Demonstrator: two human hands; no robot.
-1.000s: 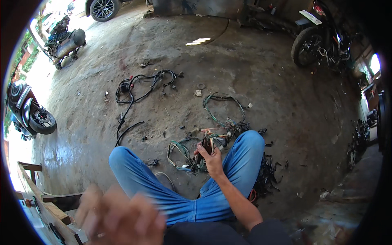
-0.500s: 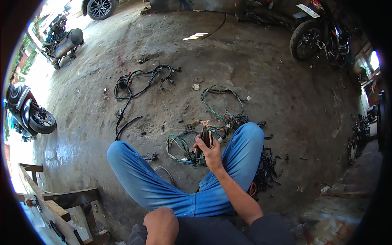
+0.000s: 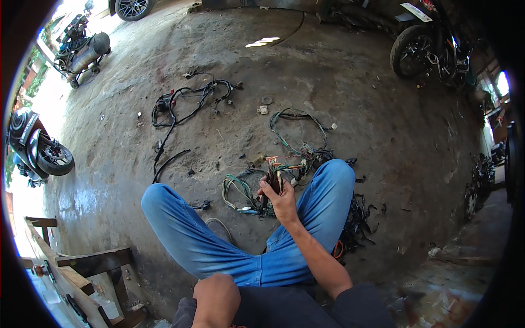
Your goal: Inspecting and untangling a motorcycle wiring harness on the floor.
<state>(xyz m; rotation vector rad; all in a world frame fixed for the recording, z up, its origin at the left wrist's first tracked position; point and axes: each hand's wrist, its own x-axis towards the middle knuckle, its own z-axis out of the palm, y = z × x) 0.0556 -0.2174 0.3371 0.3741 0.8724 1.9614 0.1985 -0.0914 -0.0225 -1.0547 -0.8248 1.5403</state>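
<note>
My right hand (image 3: 278, 198) grips a bundle of wires (image 3: 279, 183) between my raised knees, its thumb laid along a dark part in the bundle. These wires run into a tangled harness of green, white, orange and black strands (image 3: 235, 188) on the floor, with a larger green loop (image 3: 295, 112) beyond. My left hand (image 3: 216, 295) is bent back at my lap, its fingers hidden from view. A black harness with connectors (image 3: 180, 123) lies on the concrete ahead to the left. A dark heap of wiring (image 3: 358, 227) sits beside my right knee.
A scooter (image 3: 44, 147) and a wheeled tank machine (image 3: 82, 57) stand left, a motorcycle (image 3: 415, 52) at back right, a car wheel (image 3: 131, 5) at the top. A wooden frame (image 3: 93, 257) is at lower left. Small pieces dot the concrete floor (image 3: 383, 131).
My left hand, blurred and raised in the foreground a second ago, has drawn down against my lap. My right hand keeps its grip on the wires. The view has shifted slightly.
</note>
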